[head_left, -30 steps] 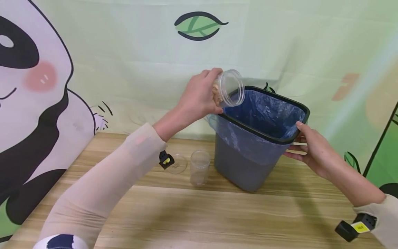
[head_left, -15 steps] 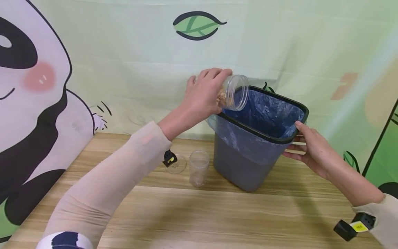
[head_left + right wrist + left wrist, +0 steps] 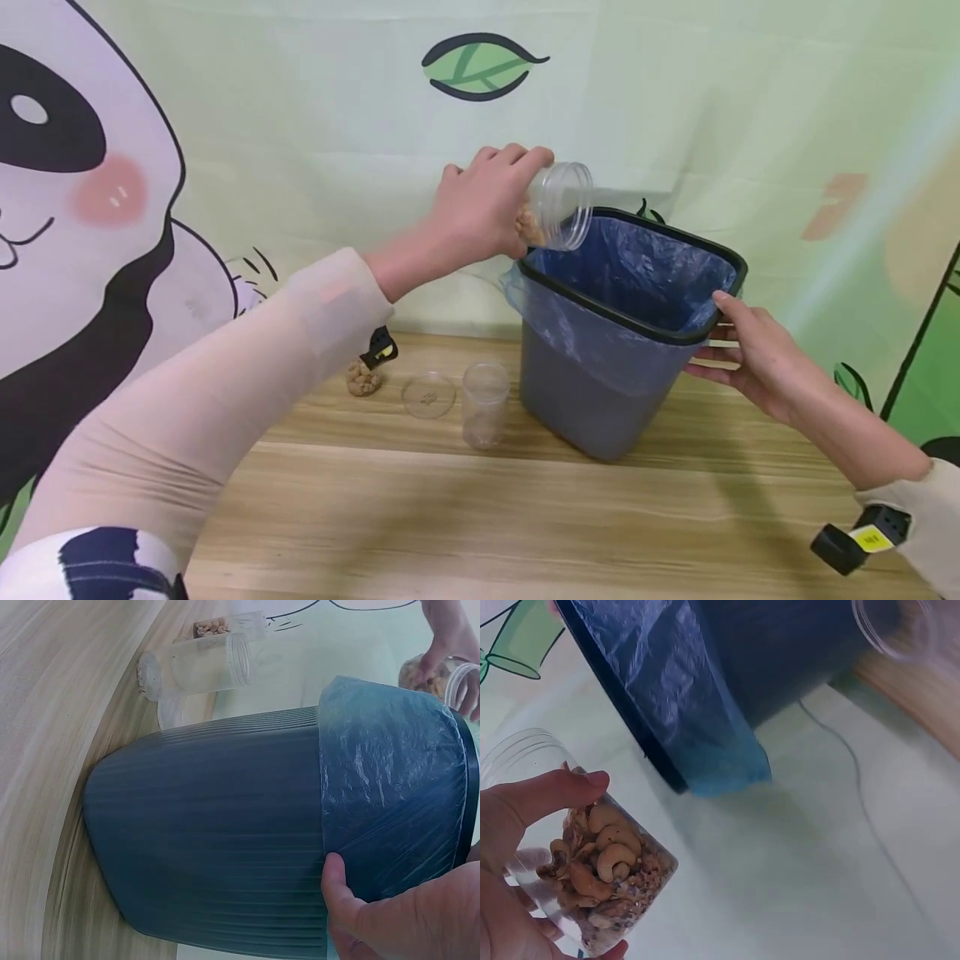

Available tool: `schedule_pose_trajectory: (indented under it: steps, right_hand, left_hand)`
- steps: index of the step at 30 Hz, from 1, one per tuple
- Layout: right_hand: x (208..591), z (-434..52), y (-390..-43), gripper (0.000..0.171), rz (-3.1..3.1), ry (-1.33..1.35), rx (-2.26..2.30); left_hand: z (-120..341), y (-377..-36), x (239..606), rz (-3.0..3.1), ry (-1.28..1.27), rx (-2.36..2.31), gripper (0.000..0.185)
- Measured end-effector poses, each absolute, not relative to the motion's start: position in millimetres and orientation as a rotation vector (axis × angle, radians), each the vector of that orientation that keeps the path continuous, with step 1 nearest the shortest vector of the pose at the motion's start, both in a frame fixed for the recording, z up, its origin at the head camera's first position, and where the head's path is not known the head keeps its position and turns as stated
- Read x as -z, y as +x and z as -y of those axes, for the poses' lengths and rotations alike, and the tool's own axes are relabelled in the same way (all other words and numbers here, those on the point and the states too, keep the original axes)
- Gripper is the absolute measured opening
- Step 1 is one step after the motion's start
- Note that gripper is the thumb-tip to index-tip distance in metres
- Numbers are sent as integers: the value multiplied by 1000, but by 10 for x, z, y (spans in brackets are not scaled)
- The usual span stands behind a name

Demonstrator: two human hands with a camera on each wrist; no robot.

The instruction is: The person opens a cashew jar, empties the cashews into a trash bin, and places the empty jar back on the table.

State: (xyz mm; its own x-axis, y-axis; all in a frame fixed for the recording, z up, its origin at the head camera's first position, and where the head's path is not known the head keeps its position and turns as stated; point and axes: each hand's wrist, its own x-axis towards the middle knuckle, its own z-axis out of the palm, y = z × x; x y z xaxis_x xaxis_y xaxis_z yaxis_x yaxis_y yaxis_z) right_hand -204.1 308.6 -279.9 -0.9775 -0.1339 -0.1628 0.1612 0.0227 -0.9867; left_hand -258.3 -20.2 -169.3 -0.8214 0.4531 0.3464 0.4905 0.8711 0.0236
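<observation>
In the head view, my left hand [image 3: 483, 204] grips a clear plastic jar [image 3: 564, 204] tipped on its side, its uncapped mouth facing right over the rim of a grey trash bin [image 3: 588, 392]. Cashews and brown crumbs [image 3: 611, 855] lie inside toward the jar's base, as the left wrist view shows. A blue plastic liner [image 3: 637, 267] fills the bin and folds over its black rim. My right hand [image 3: 765, 358] holds the bin at its right side, thumb at the rim and fingers against the outer wall.
Left of the bin stands an uncapped clear jar [image 3: 483, 408]. Beside it lies a round clear lid [image 3: 429, 396]. Farther left, partly behind my left sleeve, is a container of nuts [image 3: 363, 378]. A printed cloth backdrop [image 3: 337, 150] hangs behind the wooden table [image 3: 525, 525].
My left hand moved right with the jar, then rose slightly and drew back left. The left sleeve shifted, uncovering the container of nuts. The right hand and bin stay put.
</observation>
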Motion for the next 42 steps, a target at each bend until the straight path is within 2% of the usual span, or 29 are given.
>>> schedule_pose_trajectory:
  steps: [16,27,35,42]
  right_hand:
    - [2755,-3021,-2013,48,-2095,54,2059]
    - [2800,-2914,-1972,53,-2131,39,1997]
    - [2805,-2898,-1984,51,-2142,40,2004]
    - [2832,-2915,-1976,51,-2138,36,2009]
  left_hand:
    - [460,-2540,1406,2754,-775,-39,96]
    - [338,-2483,1638,2737,-798,-153,87]
    - [208,-2492,1717,2598,-834,-273,71]
    - [131,-2503,1780,2567,-842,-303,69]
